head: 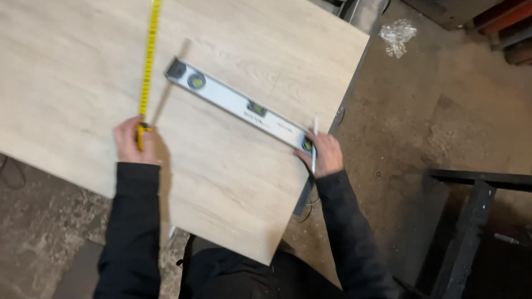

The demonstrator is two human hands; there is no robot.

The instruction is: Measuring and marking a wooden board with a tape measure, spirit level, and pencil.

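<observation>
- On the pale wood-grain panel [233, 182], the left hand [132, 145] pins the near end of a yellow tape measure [148, 61] flat, fingers pressed together over it.
- At the panel's right edge, the right hand [324, 155] presses down on the end of a long silver spirit level [238, 105], fingers closed around a thin white pencil [315, 141].
- The level lies diagonally between both hands, metal, straight-edged, with green vials.
- Crumpled clear plastic [397, 36] lies on the dusty concrete floor [421, 111], well apart.

boards: 1 [221, 182] | spirit levels: 1 [238, 105] | tape measures: 1 [147, 72] | pencils: 1 [314, 144]
</observation>
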